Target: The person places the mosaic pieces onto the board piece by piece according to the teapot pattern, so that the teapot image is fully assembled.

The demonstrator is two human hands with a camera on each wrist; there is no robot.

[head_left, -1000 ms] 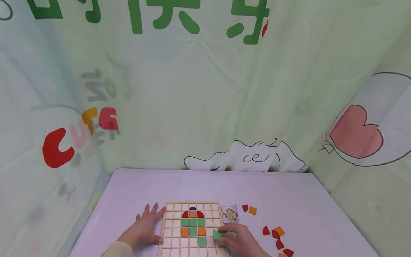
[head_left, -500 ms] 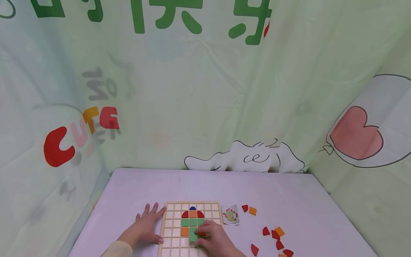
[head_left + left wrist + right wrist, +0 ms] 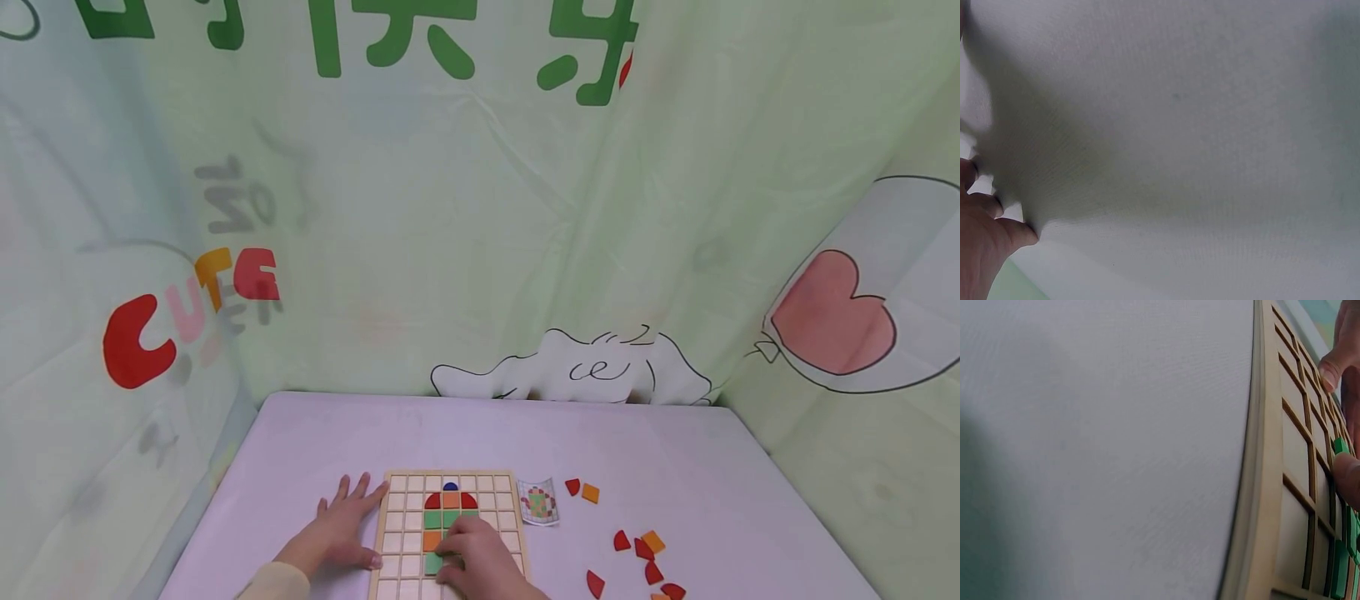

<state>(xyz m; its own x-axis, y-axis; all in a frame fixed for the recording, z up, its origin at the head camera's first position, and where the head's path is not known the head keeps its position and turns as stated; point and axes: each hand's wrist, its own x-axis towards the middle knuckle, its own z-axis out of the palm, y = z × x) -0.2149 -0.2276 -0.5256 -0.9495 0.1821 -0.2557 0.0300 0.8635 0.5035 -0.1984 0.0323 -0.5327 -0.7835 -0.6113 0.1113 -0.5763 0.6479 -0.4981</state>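
A wooden grid board [image 3: 394, 562] lies on the table with coloured tiles in several cells. My left hand [image 3: 333, 529] rests at its left edge, fingers spread, fingertips and thumb tip right at the rim. Over the lower middle cells, my right hand [image 3: 483, 557] pinches a green square tile [image 3: 433, 564], just below an orange square tile [image 3: 432, 541]. In the right wrist view the thumb [image 3: 1349, 478] presses close to the green piece. Red quarter-round tiles, green squares and a blue half-round tile [image 3: 450, 486] form the upper pattern; my right hand hides part of the board.
A small pattern card [image 3: 538, 502] lies right of the board. Farther right are loose red quarter-round tiles [image 3: 595, 583] and orange square tiles [image 3: 590, 493]. A printed cloth [image 3: 480, 250] hangs behind the table's far edge.
My right hand has moved left with the green tile, from the board's right side to the lower middle cells. A red quarter-round tile it had covered now shows. The left hand stays put.
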